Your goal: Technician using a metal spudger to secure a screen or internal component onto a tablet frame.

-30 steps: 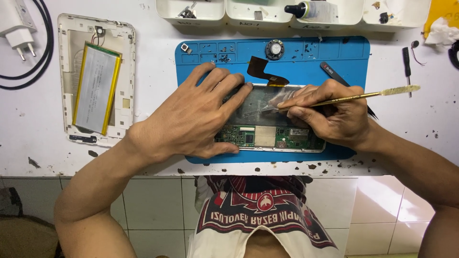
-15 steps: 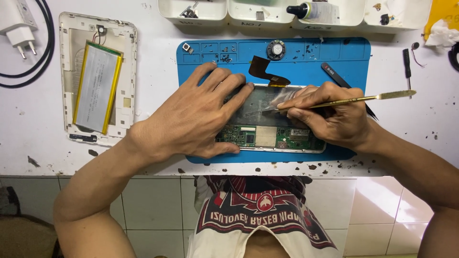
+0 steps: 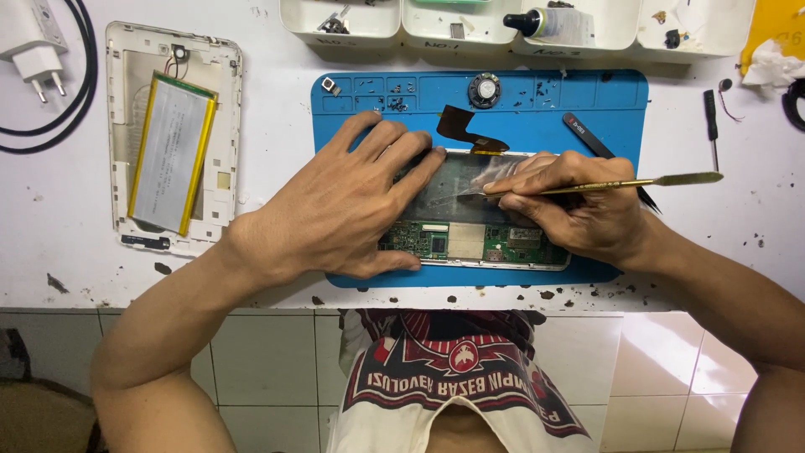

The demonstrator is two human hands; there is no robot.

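Head view; left hand (image 3: 348, 205) flat on opened tablet (image 3: 474, 222); right hand (image 3: 570, 205) gripping spudger (image 3: 625, 183)

Tablet (image 3: 470, 239) on mat (image 3: 620, 109), under both hands: left hand (image 3: 352, 205) on its left part, right hand (image 3: 570, 205) on its right, gripping spudger (image 3: 662, 180). Back cover (image 3: 226, 109) with battery (image 3: 172, 151) left of mat. Trays (image 3: 369, 29) far.

Matt blue rubbery mat (image 3: 604, 101) on a white, scuffed, speckled worktop (image 3: 277, 252). Thin brass-coloured metal tool (image 3: 637, 182), dull sheen. Green circuit board (image 3: 470, 242) under glossy film. Battery (image 3: 172, 151): silvery foil, smooth. White plastic shell (image 3: 220, 101) and trays (image 3: 344, 21).
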